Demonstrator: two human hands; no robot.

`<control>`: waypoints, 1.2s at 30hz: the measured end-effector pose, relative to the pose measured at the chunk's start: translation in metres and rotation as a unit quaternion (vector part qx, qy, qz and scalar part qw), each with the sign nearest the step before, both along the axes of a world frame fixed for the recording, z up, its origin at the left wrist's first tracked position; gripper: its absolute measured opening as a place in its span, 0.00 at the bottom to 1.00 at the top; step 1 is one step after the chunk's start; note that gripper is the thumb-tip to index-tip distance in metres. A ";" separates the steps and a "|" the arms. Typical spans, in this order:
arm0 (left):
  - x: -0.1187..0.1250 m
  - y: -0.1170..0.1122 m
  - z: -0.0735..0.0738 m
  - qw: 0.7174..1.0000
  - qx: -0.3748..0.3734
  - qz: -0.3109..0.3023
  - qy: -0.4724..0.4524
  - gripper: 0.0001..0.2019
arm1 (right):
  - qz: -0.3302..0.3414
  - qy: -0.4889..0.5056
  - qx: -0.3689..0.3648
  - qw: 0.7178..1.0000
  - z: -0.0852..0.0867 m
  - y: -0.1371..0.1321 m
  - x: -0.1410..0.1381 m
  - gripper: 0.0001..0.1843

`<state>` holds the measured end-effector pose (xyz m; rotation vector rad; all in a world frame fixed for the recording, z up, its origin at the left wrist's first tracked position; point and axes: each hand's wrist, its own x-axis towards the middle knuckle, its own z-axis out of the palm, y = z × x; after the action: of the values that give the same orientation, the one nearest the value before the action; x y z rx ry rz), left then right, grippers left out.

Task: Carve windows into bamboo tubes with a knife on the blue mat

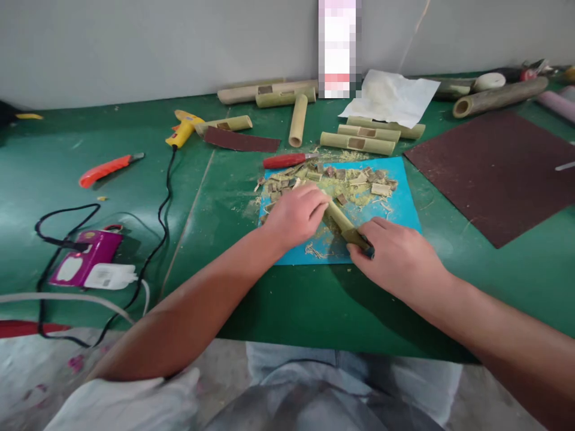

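"So, how's the grip?"

"The left hand (296,215) looks closed around the far end of the bamboo tube (341,219), the right hand (399,246) around its near end."

"And where?"

"Over the blue sheet (406,208); firm, even holding at both ends should stop it twisting."

A grey wall (157,48) rises behind the green tabletop (278,305); a thin pale line (422,15) slants down the wall's right part. A seam (189,220) crosses the tabletop, which shines softly. Pinkish bits (75,363) dot the greyish floor (22,371) below.
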<state>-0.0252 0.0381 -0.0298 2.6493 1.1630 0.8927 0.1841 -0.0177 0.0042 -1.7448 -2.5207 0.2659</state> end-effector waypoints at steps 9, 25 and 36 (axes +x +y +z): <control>-0.002 0.001 -0.001 1.000 0.023 0.001 -0.003 0.12 | -0.008 -0.005 -0.023 1.000 0.002 0.000 0.000 0.11; -0.001 0.002 -0.001 0.999 0.027 0.017 0.017 0.11 | -0.011 -0.004 -0.026 1.000 0.002 0.002 -0.002 0.10; -0.002 0.003 -0.002 0.998 0.002 -0.055 0.034 0.12 | -0.011 0.001 -0.022 1.000 -0.001 0.001 0.000 0.10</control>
<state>-0.0267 0.0413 -0.0316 2.7372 1.0170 0.7916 0.1840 -0.0163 0.0036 -1.7857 -2.5100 0.3239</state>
